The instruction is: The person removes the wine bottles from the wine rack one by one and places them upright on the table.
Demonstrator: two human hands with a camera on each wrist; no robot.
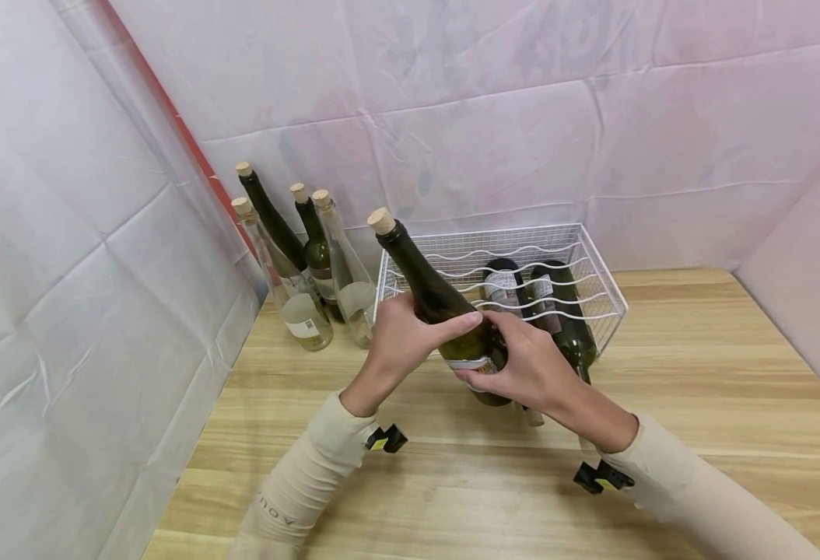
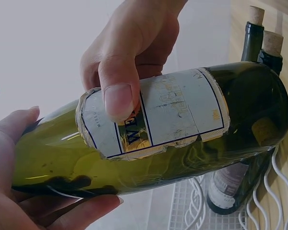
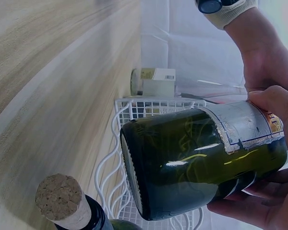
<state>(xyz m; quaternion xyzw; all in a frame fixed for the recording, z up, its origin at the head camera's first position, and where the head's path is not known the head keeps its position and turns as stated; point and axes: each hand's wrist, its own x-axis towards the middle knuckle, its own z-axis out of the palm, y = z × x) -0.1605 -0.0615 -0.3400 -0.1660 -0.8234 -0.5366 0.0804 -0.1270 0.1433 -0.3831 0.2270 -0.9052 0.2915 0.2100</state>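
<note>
Both hands hold a dark green wine bottle [image 1: 435, 289] tilted over the front left of a white wire rack [image 1: 606, 280]. Its corked neck points up and away to the left. My left hand [image 1: 403, 333] grips it around the shoulder, thumb across the glass. Lower down, my right hand [image 1: 537, 367] wraps the body near the label [image 2: 182, 110], with the thumb pressing on that label in the left wrist view. Two dark bottles lie in the rack: one label-up bottle [image 1: 502, 284] in the middle, another bottle [image 1: 562, 303] at the right, necks toward me.
Several corked bottles stand left of the rack, among them a clear bottle [image 1: 303, 311] and a dark green bottle [image 1: 270, 206]. A wooden table [image 1: 452, 490] carries everything. White sheeting [image 1: 480, 148] hangs behind and at the sides.
</note>
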